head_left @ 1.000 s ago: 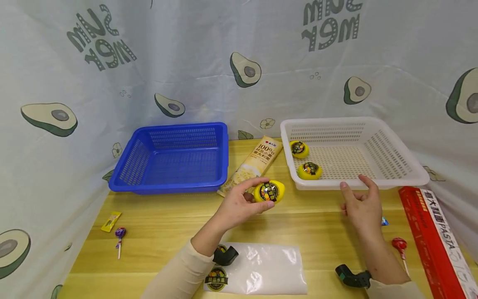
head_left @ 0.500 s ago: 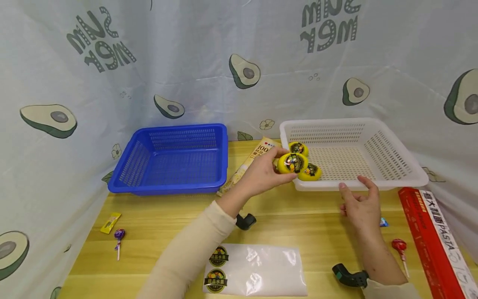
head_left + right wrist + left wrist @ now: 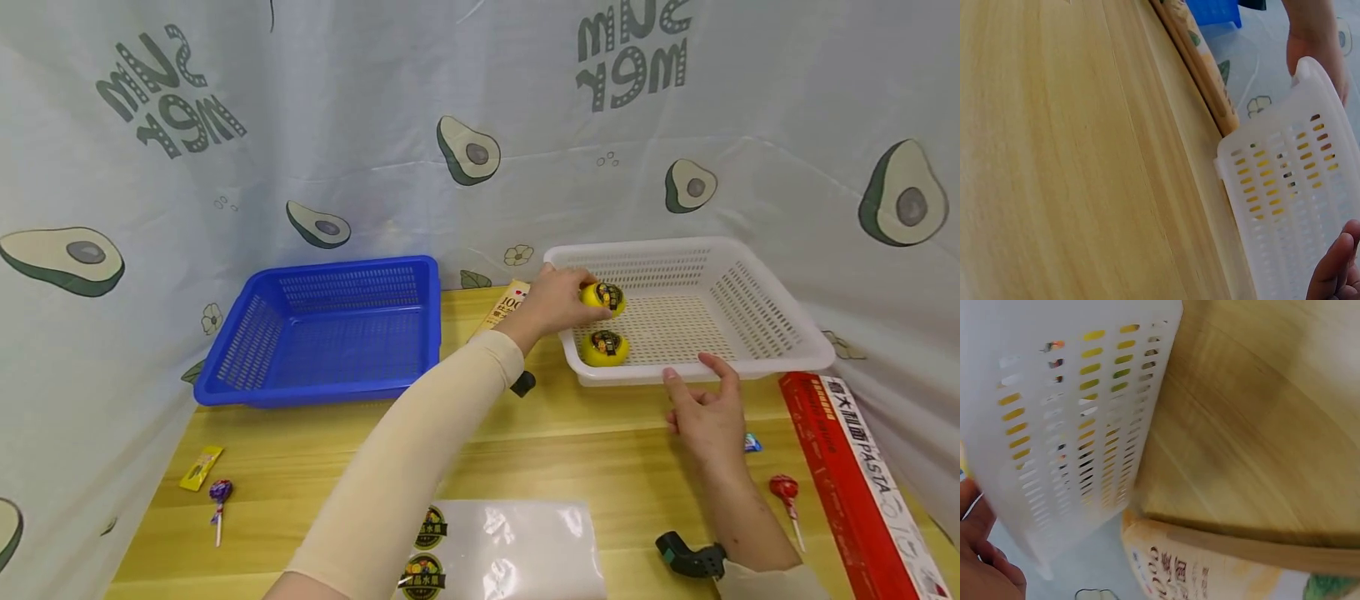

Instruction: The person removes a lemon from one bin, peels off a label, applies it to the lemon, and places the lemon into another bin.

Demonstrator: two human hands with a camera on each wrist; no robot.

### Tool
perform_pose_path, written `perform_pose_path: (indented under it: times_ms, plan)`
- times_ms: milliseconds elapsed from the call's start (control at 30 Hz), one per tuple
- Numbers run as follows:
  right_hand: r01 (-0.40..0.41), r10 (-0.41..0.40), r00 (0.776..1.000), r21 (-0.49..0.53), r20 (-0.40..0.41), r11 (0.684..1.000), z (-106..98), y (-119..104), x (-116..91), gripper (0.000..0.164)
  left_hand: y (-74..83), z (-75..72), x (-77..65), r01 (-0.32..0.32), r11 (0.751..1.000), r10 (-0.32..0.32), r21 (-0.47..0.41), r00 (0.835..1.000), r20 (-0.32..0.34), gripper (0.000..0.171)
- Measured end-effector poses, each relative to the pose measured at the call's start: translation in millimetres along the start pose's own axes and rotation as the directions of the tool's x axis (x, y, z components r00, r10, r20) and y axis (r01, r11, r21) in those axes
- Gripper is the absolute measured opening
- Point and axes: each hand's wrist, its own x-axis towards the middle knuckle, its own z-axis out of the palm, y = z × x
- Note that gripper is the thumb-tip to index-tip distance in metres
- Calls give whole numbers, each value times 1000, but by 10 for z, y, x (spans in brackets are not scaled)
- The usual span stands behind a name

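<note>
My left hand (image 3: pixel 558 298) reaches over the left rim of the white basket (image 3: pixel 787 354) and grips a yellow lemon (image 3: pixel 606 297) with a dark round sticker on it. A second stickered lemon (image 3: pixel 604 348) lies in the basket's front left corner, just in front of the held one. Any lemon behind the held one is hidden. In the left wrist view, yellow shows through the slots of the basket's side (image 3: pixel 1072 425), beside my left fingers (image 3: pixel 988 544). My right hand (image 3: pixel 708 421) rests thumb and index finger at the basket's front rim, the other fingers folded under.
A blue basket (image 3: pixel 322 390) stands at the left, with a pasta packet (image 3: pixel 504 304) between the baskets. Nearby are a sticker sheet (image 3: pixel 525 542), a red pasta box (image 3: pixel 847 475), lollipops (image 3: pixel 221 492) (image 3: pixel 784 487) and small wrapped candies (image 3: pixel 201 468) (image 3: pixel 752 442).
My left hand has carried the lemon from above the table rightward and back into the white basket's left end. The right hand stays at the front rim. The head view has shifted slightly right.
</note>
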Motion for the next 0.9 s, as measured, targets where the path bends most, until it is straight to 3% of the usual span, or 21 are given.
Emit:
perform_pose_path:
  times_ms: [167, 533, 733, 900]
  plan:
    - [6, -6, 1000, 4, -7, 1000, -4, -18, -34, 71, 39, 63, -3, 100, 995, -100, -9, 995, 27, 61]
    - [22, -22, 1000, 15, -1, 1000, 33, -38, -51, 68, 81, 76, -54, 179, 979, -185, 96, 981, 52, 63]
    - [16, -16, 1000, -24, 16, 1000, 23, -43, -15, 72, -55, -7, -206, 128, 992, -128, -18, 991, 27, 63]
    - [-5, 5, 1000, -56, 6, 998, -12, -38, 7, 73, -214, -95, -544, 66, 993, -70, -94, 997, -40, 55]
